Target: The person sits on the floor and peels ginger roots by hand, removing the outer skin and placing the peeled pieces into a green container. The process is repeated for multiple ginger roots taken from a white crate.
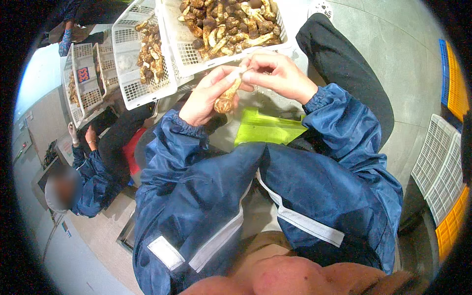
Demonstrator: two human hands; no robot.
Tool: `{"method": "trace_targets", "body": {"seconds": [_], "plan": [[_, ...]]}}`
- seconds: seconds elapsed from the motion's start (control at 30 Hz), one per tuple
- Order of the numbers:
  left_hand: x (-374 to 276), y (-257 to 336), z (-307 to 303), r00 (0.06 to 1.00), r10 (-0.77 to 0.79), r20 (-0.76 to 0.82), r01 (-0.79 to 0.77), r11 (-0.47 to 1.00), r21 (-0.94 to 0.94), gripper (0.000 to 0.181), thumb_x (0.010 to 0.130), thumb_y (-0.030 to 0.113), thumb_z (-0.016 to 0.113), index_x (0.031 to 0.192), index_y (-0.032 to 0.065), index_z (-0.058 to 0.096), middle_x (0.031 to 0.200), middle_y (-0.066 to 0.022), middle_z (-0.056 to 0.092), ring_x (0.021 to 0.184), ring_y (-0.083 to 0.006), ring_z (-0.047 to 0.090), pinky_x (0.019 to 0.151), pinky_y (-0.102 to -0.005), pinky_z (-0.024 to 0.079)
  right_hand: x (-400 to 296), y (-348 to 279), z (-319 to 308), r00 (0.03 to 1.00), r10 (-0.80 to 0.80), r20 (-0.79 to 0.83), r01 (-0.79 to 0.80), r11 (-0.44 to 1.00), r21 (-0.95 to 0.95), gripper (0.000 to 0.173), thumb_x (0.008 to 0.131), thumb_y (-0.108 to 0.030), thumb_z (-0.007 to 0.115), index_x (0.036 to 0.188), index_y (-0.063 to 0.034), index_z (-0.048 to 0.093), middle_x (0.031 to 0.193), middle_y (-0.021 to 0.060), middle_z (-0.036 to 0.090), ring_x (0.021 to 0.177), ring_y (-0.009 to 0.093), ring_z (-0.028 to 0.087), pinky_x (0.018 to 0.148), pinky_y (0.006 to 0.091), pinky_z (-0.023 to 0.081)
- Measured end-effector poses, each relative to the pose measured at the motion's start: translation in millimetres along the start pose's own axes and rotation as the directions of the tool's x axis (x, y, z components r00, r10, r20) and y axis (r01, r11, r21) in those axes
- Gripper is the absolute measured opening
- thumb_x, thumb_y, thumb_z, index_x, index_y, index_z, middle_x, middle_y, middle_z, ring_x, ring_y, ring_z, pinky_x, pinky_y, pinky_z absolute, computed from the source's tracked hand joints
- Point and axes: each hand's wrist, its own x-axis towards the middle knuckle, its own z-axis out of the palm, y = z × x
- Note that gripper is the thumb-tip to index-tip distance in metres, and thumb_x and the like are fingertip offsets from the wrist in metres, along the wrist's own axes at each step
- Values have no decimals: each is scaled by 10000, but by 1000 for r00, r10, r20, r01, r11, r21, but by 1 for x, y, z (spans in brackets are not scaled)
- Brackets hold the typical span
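My left hand (210, 94) holds a brown-and-cream mushroom (229, 95), its rounded brown cap pointing down towards me. My right hand (276, 75) meets it at the pale stem end, thumb and fingers pinched on something small and thin that I cannot make out. Just beyond both hands, a white plastic crate (184, 68) is heaped with similar mushrooms (230, 27). To its left, another white crate (127, 70) holds a smaller pile of mushrooms (151, 55).
A bright green plastic piece (269, 129) lies below my hands, between my knees. At the left, a seated co-worker (92, 177) has hands near more white crates (86, 81); another person's arm (66, 38) shows at top left. White (438, 166) and orange crates (453, 221) stand right.
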Motion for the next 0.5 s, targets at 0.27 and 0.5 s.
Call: {"method": "trace_targets", "body": {"seconds": [0.27, 0.5], "plan": [[0, 4, -2, 998, -10, 55, 11, 1000, -15, 275, 1055, 263, 511, 1250, 70, 508, 981, -157, 703, 678, -102, 613, 594, -211, 498, -2, 5, -2, 956, 286, 70, -292, 887, 357, 146, 935, -153, 719, 913, -12, 687, 916, 3, 677, 845, 69, 605, 766, 239, 497], [-1, 0, -8, 997, -22, 68, 23, 1000, -20, 311, 1072, 321, 459, 1257, 73, 488, 938, -131, 683, 632, -103, 577, 528, -217, 446, 2, -14, -3, 998, -2, 68, 4, 1000, -30, 197, 927, -158, 702, 828, -17, 606, 984, 80, 660, 935, 144, 596, 812, 293, 476]]}}
